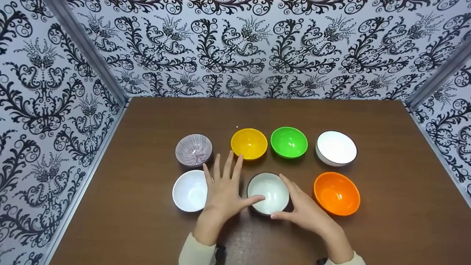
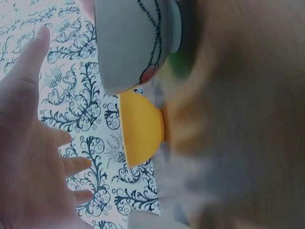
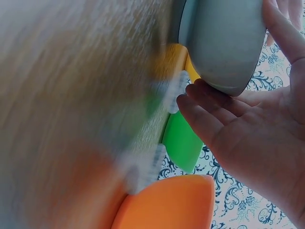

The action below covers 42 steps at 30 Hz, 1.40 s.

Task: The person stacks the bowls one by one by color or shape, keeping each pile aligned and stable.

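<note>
Nearby, an orange bowl (image 1: 337, 194) (upright) flanks the hands (image 1: 222, 195) (image 1: 307, 211).

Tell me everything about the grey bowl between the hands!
This grey bowl is round and shiny, maybe ceramic. Inside it's pale and empty, with a dark rim; outside runs a dark twisty line with a red patch, above a foot. It sits upright on the brown table. The left hand has its thumb over it; the right hand curves around one side, perhaps touching.

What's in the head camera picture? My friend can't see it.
A left hand and a right hand flank a pale bowl on a brown table. Nearby sit a striped bowl, yellow bowl, green bowl, orange bowl, two white bowls.
</note>
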### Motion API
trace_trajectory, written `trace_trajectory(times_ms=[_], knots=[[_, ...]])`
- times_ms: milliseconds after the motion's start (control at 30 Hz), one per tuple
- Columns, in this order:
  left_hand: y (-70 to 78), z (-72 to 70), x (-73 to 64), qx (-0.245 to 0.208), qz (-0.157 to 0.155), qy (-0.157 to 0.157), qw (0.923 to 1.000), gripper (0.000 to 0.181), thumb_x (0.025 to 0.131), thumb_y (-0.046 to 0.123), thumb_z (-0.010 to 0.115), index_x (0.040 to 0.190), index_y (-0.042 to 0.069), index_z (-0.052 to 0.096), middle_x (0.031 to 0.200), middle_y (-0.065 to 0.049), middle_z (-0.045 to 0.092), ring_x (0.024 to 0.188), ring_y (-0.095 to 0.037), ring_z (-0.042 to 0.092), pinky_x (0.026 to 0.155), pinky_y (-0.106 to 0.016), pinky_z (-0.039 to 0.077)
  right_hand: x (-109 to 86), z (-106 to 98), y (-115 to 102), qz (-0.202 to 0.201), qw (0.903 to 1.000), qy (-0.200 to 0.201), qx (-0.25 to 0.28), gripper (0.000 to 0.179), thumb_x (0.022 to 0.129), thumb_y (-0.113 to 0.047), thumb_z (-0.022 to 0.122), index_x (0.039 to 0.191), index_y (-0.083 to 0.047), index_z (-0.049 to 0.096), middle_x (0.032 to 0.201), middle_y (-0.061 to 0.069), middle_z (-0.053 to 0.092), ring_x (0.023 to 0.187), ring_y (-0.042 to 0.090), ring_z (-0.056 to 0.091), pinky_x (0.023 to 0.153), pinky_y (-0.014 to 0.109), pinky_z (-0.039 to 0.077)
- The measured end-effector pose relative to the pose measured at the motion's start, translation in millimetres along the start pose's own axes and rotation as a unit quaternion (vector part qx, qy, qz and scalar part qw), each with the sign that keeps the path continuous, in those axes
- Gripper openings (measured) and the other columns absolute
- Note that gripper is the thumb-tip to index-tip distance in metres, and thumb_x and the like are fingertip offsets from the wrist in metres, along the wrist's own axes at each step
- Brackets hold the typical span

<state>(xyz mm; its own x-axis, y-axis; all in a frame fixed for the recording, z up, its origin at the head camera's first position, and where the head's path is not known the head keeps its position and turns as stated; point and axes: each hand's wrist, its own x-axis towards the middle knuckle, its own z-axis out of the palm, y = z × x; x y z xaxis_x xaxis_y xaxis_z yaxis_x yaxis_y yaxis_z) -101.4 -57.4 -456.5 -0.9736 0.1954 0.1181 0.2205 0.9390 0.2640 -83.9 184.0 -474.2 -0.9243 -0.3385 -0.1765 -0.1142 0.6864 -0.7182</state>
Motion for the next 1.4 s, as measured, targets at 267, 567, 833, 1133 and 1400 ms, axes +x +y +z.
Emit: trace_trajectory(times_ms=[267,567,833,1133,1400], knots=[[-12.0,-5.8,-3.3,0.005,-0.017,0.009,0.9998,0.121,0.068,0.089,0.057,0.161,0.022,0.017,0.168,-0.009,0.016,0.153,-0.045,0.011,0.117,-0.076,0.008,-1.4,0.0,-0.5,0.008,0.9999,-0.001,0.011,0.115,0.073,-0.055,0.082,0.160,-0.014,0.019,0.163,0.016,0.028,0.147,0.040,0.034,0.117,0.062,0.030],[-27.6,-10.2,-9.9,0.002,-0.040,0.012,0.9991,0.121,0.069,0.089,0.057,0.161,0.021,0.018,0.167,-0.011,0.018,0.149,-0.050,0.020,0.117,-0.075,0.006,0.3,3.9,-2.3,-0.003,0.9996,-0.004,0.027,0.114,0.074,-0.053,0.082,0.160,-0.013,0.018,0.163,0.017,0.028,0.147,0.040,0.033,0.118,0.063,0.028],[-33.8,-11.8,-11.7,-0.001,-0.050,0.007,0.9987,0.121,0.068,0.088,0.060,0.160,0.019,0.022,0.166,-0.011,0.021,0.151,-0.049,0.016,0.117,-0.075,0.005,0.2,2.7,-2.8,0.001,0.9994,-0.006,0.033,0.114,0.074,-0.053,0.083,0.160,-0.013,0.019,0.163,0.017,0.028,0.148,0.043,0.030,0.119,0.064,0.026],[-40.5,-12.0,-15.7,0.001,-0.059,0.016,0.9982,0.120,0.067,0.086,0.062,0.159,0.019,0.025,0.166,-0.010,0.024,0.150,-0.048,0.021,0.117,-0.075,0.007,-0.3,3.1,-1.6,0.004,0.9995,-0.007,0.031,0.115,0.074,-0.054,0.082,0.160,-0.013,0.018,0.163,0.017,0.027,0.148,0.039,0.032,0.119,0.061,0.028],[-47.3,-13.9,-19.8,-0.009,-0.068,0.027,0.9973,0.119,0.068,0.082,0.066,0.159,0.018,0.025,0.165,-0.013,0.026,0.148,-0.050,0.023,0.116,-0.076,0.006,-0.9,2.4,-2.2,-0.002,0.9995,-0.004,0.032,0.115,0.075,-0.053,0.082,0.160,-0.012,0.018,0.164,0.016,0.026,0.149,0.038,0.031,0.120,0.060,0.027]])
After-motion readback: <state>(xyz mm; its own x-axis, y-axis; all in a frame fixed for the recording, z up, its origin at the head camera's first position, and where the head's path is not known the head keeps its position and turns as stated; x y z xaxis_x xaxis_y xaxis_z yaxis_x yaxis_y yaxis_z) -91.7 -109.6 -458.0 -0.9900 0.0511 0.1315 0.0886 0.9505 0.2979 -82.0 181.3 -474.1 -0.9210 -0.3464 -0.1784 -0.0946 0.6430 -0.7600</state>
